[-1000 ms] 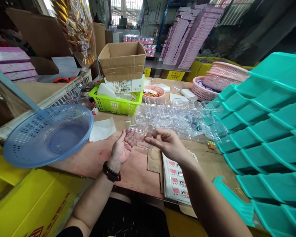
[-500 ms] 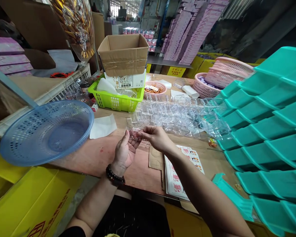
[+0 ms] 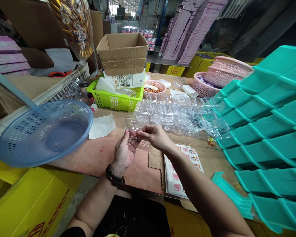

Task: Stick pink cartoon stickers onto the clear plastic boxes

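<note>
My left hand [image 3: 124, 151], palm turned up, supports a small clear plastic box [image 3: 134, 134] with pinkish-red printing on it, thumb on the near side and fingers beneath. Over its right end my right hand [image 3: 154, 136] is closed, thumb and forefinger pinching at the box's surface. Whether a sticker lies under those fingertips is hidden. Just beyond the hands lies a spread of clear plastic boxes [image 3: 172, 113]. Below my right forearm is a stack of sticker sheets [image 3: 172, 177] with pink and orange figures, next to a piece of brown cardboard [image 3: 155, 158].
A blue colander-like basket [image 3: 46, 154] stands left, beside a white paper sheet [image 3: 102, 126]. Behind are a green basket [image 3: 113, 102] holding a cardboard box [image 3: 123, 56], and a pink basket [image 3: 160, 86] of small brown items. Stacked teal trays [image 3: 259, 151] lean at the right.
Both hands stay almost where they were, still on the clear box, whose pink printing shows slightly more plainly. The whole view has shifted a little.
</note>
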{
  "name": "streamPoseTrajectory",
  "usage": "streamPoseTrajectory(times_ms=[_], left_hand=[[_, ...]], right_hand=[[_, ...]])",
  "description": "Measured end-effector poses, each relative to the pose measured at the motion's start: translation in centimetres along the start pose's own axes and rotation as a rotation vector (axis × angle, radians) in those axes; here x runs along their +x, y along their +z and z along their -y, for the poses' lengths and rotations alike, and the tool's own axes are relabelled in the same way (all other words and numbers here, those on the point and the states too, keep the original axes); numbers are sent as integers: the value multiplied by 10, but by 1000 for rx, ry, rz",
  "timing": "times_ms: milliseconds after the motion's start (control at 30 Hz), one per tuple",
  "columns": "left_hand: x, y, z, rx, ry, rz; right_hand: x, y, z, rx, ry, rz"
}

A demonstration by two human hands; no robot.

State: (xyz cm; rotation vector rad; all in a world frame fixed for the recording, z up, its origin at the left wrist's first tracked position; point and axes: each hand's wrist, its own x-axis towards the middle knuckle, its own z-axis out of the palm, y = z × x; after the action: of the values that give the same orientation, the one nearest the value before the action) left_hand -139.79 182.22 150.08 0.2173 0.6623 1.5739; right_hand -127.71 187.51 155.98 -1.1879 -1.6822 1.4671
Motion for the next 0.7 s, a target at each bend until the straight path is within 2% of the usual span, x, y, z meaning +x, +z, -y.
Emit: streamPoseTrajectory(times_ms=[267, 467, 600, 700], left_hand=[[-1, 2, 0, 0, 12, -23], [-1, 4, 4, 20, 75, 52], [3, 0, 5, 17, 143, -46], [7, -4, 0, 5, 226, -131]], right_hand=[[-2, 0, 2, -8, -2, -11], [-2, 3, 2, -88, -27, -10], [-7, 0, -3, -189, -30, 15], [-14, -8, -10, -244, 9, -98]])
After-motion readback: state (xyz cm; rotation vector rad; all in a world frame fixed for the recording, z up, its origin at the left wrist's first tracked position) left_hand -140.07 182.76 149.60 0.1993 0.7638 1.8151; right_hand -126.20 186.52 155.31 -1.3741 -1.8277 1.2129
